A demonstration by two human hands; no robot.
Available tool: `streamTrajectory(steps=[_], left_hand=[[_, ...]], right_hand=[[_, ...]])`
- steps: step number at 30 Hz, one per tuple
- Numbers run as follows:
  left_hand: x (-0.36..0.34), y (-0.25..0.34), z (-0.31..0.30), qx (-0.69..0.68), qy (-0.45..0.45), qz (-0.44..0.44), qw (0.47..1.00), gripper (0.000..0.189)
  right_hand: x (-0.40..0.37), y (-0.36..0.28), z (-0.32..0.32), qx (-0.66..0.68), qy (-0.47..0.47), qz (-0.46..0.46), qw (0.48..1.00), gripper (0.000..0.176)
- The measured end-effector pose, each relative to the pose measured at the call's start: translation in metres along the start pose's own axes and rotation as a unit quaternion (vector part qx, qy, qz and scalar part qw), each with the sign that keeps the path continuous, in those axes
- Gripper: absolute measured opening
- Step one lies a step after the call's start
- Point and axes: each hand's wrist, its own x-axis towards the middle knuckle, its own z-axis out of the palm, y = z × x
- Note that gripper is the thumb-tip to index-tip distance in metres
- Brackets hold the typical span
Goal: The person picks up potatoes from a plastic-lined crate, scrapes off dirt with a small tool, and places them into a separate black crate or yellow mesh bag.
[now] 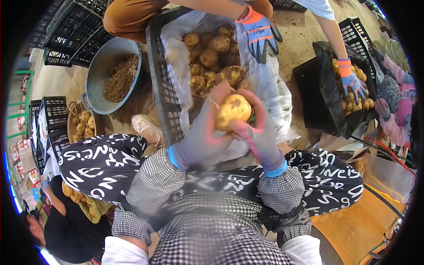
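Note:
A yellow potato (232, 112) with brown soil patches is held up between my two gloved hands. My left hand (204, 128), in a grey and pink glove, closes round its left side. From the right, my right hand (259, 128) grips it, with the thumb across its lower front. Just beyond lies a black crate (165, 84) lined with white plastic (176, 57), holding several soil-covered potatoes (210, 57). My hands are above the crate's near end, and parts of the fingers are hidden behind the potato.
Across the crate, a co-worker's gloved hand (260, 37) hangs over its right side; the other glove (352, 84) touches potatoes in a black-lined crate (316, 88). A blue-grey basin (92, 81) holds soil. Stacked crates (73, 33) stand at left, an orange mesh sack (353, 227) lies at right.

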Motion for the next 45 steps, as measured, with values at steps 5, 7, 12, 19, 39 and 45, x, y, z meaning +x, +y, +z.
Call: streamTrajectory(steps=[5,7,12,19,39,45], left_hand=[[0.005,-0.006,-0.007,-0.129,-0.025,-0.099,0.986,0.079],[0.007,-0.001,-0.006,-0.087,0.002,-0.112,0.990,0.080],[0.001,-0.009,-0.008,-0.073,0.010,-0.146,0.986,0.076],[0.002,-0.008,-0.009,-0.013,0.001,-0.125,0.992,0.077],[0.004,-0.015,-0.012,-0.041,-0.020,-0.179,0.983,0.077],[-0.001,-0.021,-0.014,-0.049,-0.021,-0.203,0.978,0.077]], right_hand=[[0.004,0.015,-0.012,-0.137,0.011,-0.120,0.983,0.057],[0.001,0.021,-0.018,-0.174,0.053,-0.144,0.973,0.051],[-0.008,0.009,0.003,-0.100,0.064,-0.163,0.979,0.048],[-0.004,0.008,-0.005,-0.258,-0.017,-0.165,0.952,0.051],[-0.008,0.012,-0.006,-0.220,0.027,-0.102,0.970,0.041],[-0.006,0.026,-0.008,-0.320,0.009,-0.145,0.936,0.052]])
